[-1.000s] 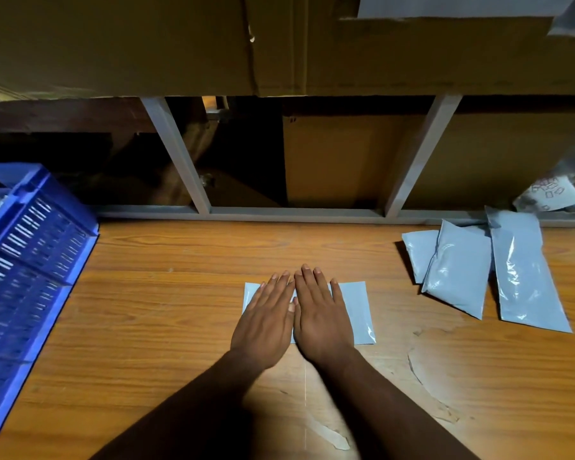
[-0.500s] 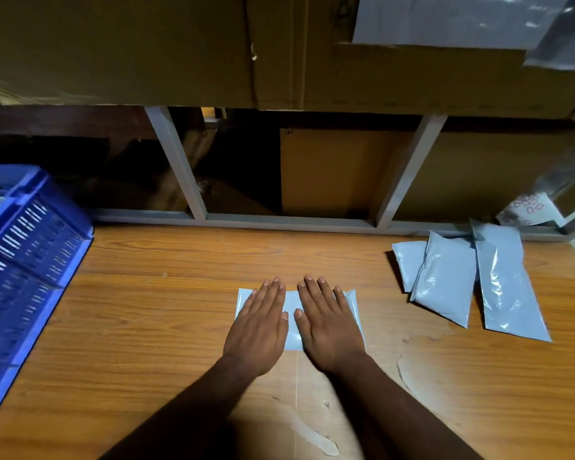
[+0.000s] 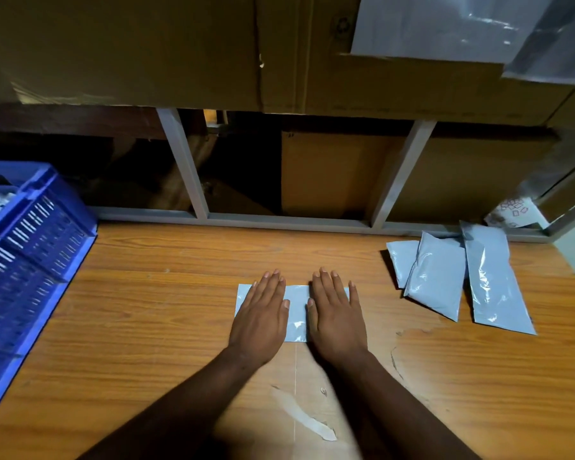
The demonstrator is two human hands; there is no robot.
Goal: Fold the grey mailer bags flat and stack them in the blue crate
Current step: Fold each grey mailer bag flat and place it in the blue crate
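Observation:
A folded grey mailer bag (image 3: 296,310) lies flat on the wooden table (image 3: 153,310), straight ahead of me. My left hand (image 3: 259,320) presses palm-down on its left half, fingers straight. My right hand (image 3: 336,317) presses palm-down on its right half. A strip of the bag shows between the two hands. Three more grey mailer bags (image 3: 435,280) lie overlapping at the table's right rear, the longest (image 3: 493,283) furthest right. The blue crate (image 3: 30,247) stands at the left edge, with something pale inside that I cannot make out.
A grey metal frame (image 3: 279,220) runs along the table's back edge, with cardboard boxes (image 3: 146,48) above and behind it. A printed bag (image 3: 512,212) lies at the far right rear. The laminate is chipped near the front edge (image 3: 302,419).
My hands have slid apart across the folded bag, the left going left and the right going right, uncovering its middle. The camera has tilted a little.

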